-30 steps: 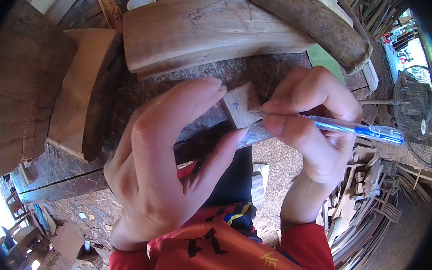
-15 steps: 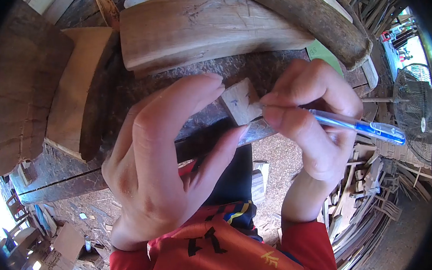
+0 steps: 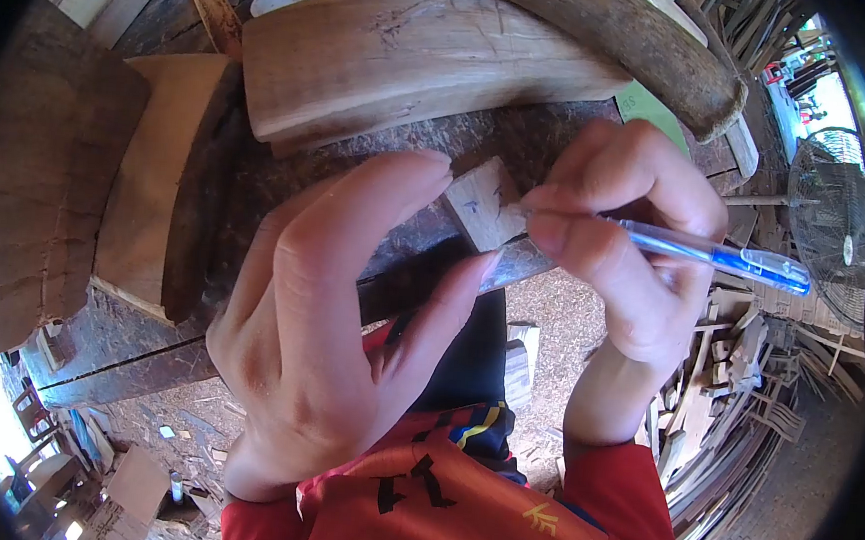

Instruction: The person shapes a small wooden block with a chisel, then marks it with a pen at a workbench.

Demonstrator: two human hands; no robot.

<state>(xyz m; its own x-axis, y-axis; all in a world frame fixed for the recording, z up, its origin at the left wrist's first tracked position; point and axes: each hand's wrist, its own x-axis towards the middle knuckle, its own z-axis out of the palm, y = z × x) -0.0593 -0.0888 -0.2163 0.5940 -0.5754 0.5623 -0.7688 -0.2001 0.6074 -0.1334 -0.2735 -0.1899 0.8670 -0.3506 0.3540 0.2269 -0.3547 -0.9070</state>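
A small pale wooden block (image 3: 476,213) with a blue ink mark on its face sits at the table's near edge. My left hand (image 3: 314,312) curves around the block's left side, its fingertips at the upper corner and its thumb at the lower one, gripping it between them. Pinched between thumb and fingers, a clear ballpoint pen (image 3: 700,248) with blue ink is in my right hand (image 3: 626,228). Its writing end points left at the block's right side; the fingertips hide the very tip.
Behind the block lies a large curved timber piece (image 3: 418,53), with a rounded log (image 3: 629,48) beyond it. Another shaped wood piece (image 3: 148,180) stands at left. A green paper (image 3: 652,115) lies near my right hand. Stacked offcuts (image 3: 720,390) and a fan (image 3: 832,223) are at right.
Both hands stay almost in place around the block. The pen's rear end has dipped very slightly, and the view has shifted a little.
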